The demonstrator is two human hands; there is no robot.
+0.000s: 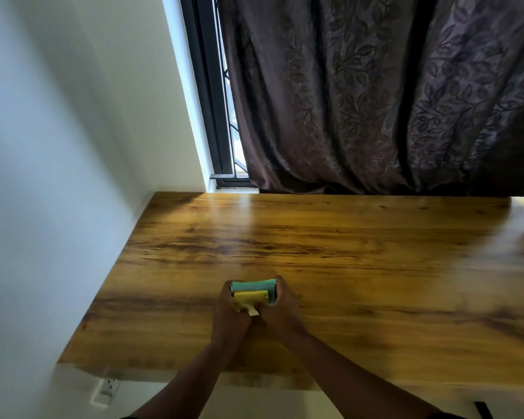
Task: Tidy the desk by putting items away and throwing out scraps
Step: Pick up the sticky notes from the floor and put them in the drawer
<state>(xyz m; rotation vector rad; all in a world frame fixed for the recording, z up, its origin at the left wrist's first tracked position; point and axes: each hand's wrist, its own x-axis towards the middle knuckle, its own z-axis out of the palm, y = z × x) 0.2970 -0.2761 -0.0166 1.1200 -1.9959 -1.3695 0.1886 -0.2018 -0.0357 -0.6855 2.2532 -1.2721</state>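
A small stack of sticky notes (252,290), teal sheets behind and yellow ones in front, is held between both hands over the wooden desk (345,252). My left hand (230,313) grips the stack's left side with curled fingers. My right hand (280,306) grips its right side, fingertips wrapped over the top right corner. A pale paper strip (253,311) sticks out below the stack between my thumbs. The underside of the stack is hidden by my hands.
A white wall (58,176) borders the desk's left edge. A dark patterned curtain (375,101) hangs behind the desk, with a window frame (212,101) beside it. A wall socket (108,388) sits below the desk's front left corner.
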